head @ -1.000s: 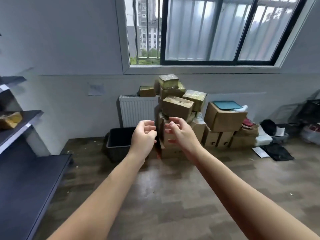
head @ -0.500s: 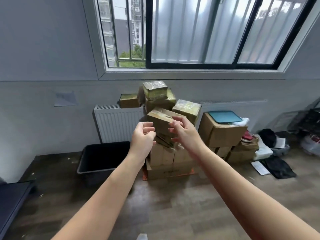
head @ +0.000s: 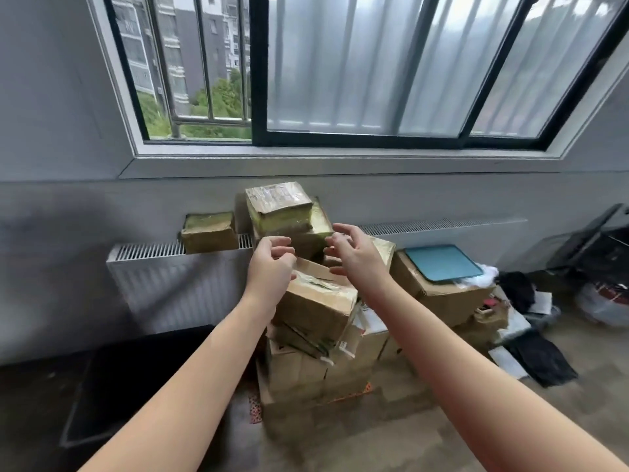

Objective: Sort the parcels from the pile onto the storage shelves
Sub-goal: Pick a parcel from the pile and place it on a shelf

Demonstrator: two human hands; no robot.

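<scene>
A pile of taped cardboard parcels (head: 306, 362) stands on the floor against the wall under the window. A tape-wrapped parcel (head: 279, 207) lies on top of the pile, and a tilted brown parcel (head: 316, 308) sits just below my hands. My left hand (head: 270, 267) and my right hand (head: 354, 253) reach out side by side in front of the upper parcels, fingers loosely curled, holding nothing. Another small parcel (head: 209, 231) rests on the radiator. No storage shelf is in view.
A white radiator (head: 170, 284) runs along the wall at the left. A dark bin (head: 112, 386) stands on the floor beside the pile. A larger carton with a teal lid (head: 442, 267) on it, bags and dark clothes (head: 541, 359) lie at the right.
I have come much closer to the pile, and the dark shelves at the left have left the view. Both hands have risen to the upper parcels, the right hand's fingers spreading wider.
</scene>
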